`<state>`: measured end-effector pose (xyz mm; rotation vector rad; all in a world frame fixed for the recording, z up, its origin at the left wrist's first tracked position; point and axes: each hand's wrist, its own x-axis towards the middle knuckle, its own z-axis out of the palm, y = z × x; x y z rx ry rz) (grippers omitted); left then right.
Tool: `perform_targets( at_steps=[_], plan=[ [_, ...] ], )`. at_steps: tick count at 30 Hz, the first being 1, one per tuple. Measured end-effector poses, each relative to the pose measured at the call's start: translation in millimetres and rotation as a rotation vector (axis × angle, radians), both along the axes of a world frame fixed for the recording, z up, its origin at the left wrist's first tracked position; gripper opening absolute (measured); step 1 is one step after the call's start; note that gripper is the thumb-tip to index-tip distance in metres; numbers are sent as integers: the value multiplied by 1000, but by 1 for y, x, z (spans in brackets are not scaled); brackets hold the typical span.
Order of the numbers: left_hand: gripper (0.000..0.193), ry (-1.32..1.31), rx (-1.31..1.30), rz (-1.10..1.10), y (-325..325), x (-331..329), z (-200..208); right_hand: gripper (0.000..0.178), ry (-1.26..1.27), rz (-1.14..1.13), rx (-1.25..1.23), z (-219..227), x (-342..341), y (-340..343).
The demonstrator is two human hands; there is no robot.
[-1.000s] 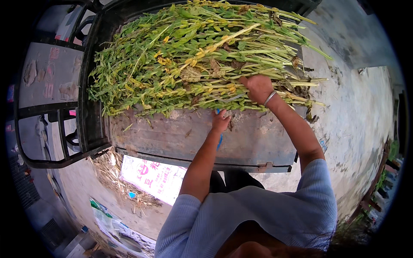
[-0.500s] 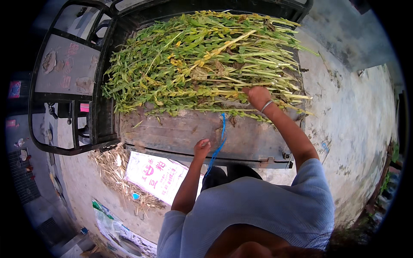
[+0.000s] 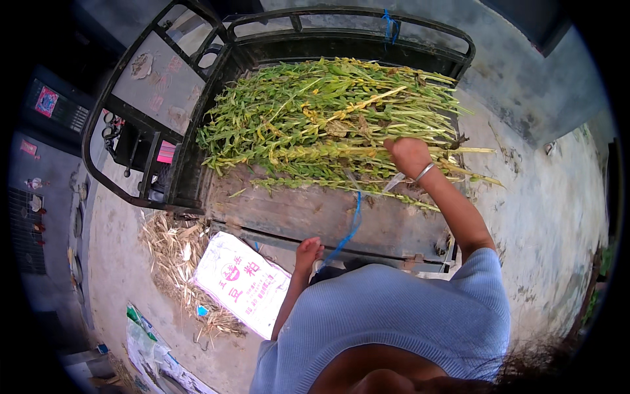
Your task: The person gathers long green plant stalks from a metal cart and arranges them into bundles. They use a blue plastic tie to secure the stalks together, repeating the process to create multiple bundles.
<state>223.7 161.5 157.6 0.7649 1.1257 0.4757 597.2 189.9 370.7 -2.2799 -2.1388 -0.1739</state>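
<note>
The metal cart bed (image 3: 269, 209) spreads ahead of both hands, its black railing (image 3: 108, 154) rising beyond the left hand's outer side. The pile of cut green and yellow plants (image 3: 308, 125) lies on that bed: beyond and slightly to the right of the left hand, and directly at the right hand. Its long axis runs crosswise before the person, leafy tops away to the left of both hands, bare stem ends pointing out past the right hand. The right hand (image 3: 410, 156) is clearly the nearer one, at the pile's near edge towards the stem ends; the left hand (image 3: 308, 255) stays short of the bed's near edge, well apart from the plants.

To the left of the left hand, a heap of dry straw (image 3: 167, 256) covers part of the floor, with a white sack (image 3: 239, 279) in pink print lying between that heap and the left forearm.

The two hands are apart. The right appears clamped in a fist on some near-edge stalks, though its fingertips are hidden. The left is loosely curled; whether it pinches anything, I cannot tell.

A blue cord (image 3: 355, 223) slants from a thin row of stalks in front of the right hand down to just beside the left. Smallest is the silver-coloured bangle (image 3: 424, 173) on the right wrist.
</note>
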Motion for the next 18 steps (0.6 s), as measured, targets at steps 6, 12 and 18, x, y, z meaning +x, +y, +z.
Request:
perform_targets(
  at_steps=[6, 12, 18],
  plan=[
    [22, -160, -24, -84, 23, 3, 29, 9, -120, 22, 150, 82, -21, -42],
    [24, -341, -25, -214, 39, 39, 63, 11, -257, -62, 249, 162, -27, -97],
    [26, -399, -72, -338, 42, 66, 75, 15, -290, -179, 335, 221, -20, -157]
  ],
)
